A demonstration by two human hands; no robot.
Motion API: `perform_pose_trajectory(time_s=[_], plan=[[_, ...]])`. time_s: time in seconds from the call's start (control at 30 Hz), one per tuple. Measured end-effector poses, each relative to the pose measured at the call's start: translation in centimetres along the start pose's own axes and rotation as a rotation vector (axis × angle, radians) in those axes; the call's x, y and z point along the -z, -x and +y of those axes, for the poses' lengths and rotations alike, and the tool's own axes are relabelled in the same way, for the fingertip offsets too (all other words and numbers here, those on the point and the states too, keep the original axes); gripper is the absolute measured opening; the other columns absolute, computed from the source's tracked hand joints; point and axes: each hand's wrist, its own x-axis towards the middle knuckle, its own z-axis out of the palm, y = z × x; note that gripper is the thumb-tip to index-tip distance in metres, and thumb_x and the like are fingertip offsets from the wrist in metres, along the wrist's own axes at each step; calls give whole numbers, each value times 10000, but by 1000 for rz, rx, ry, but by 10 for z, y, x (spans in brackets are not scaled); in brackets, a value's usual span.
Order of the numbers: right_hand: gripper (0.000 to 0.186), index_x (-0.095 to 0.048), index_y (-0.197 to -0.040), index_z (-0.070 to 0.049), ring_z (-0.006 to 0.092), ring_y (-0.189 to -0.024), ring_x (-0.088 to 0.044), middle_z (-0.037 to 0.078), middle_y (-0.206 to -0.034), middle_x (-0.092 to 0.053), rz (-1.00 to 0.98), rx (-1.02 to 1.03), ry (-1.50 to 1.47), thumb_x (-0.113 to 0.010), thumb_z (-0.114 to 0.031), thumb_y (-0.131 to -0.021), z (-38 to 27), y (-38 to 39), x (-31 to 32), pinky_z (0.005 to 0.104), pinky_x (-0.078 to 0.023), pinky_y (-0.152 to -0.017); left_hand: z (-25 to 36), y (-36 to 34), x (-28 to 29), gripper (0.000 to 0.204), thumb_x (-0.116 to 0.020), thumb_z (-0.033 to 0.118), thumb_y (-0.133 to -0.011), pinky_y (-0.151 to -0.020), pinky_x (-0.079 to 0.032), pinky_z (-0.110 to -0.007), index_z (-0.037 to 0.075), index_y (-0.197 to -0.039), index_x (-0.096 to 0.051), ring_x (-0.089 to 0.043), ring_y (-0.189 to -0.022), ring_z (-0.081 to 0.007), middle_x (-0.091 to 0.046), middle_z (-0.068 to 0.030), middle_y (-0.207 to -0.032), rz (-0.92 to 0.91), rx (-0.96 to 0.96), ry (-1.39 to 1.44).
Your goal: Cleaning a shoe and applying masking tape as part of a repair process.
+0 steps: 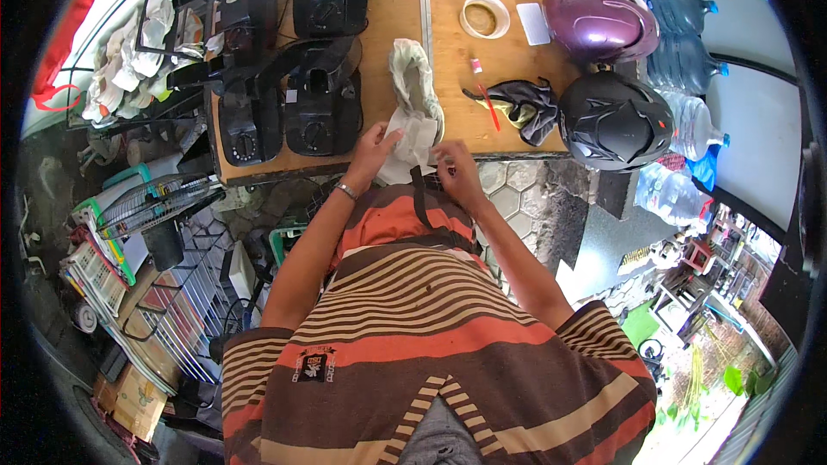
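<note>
My left hand (372, 157) pinches a white sheet (413, 141) at the near edge of the desk (469, 133) — my half-curled right hand (459, 176) is at its right, grip unclear — below a long whitish bundle (412, 69).

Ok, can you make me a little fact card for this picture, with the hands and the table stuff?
Left hand: holds a white sheet
Right hand: at the sheet's right side; its grip is unclear
Beyond the sheet: long whitish piece on the wooden table
Table's left: several black units
Table's right: purple helmet; black helmet, nearer the person
</note>
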Motion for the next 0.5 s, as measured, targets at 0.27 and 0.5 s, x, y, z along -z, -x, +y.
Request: perform_pose_trajectory(time_s=[0.27,0.5], plan=[[321,-598,-1266,-29,153,-785,-700,85,-986,-674,245,-432,-452,-706,-123,-979,-1,-48,-17,292,-579,-613,7,-13,-12,313,-721,213,-967,-850,-543,-307,11,-1205,-699,-692,-945,-148,-756,-79,-1066,227,-298,-350],[237,-671,-1100,-18,122,-676,-671,72,-868,-690,195,-336,-186,-777,-132,-921,16,-56,-22,292,-536,-570,9,-11,-14,322,-760,145,-929,-869,-546,-306,-1,-1207,-687,-700,-976,-156,-753,-95,-1104,182,-318,-365]])
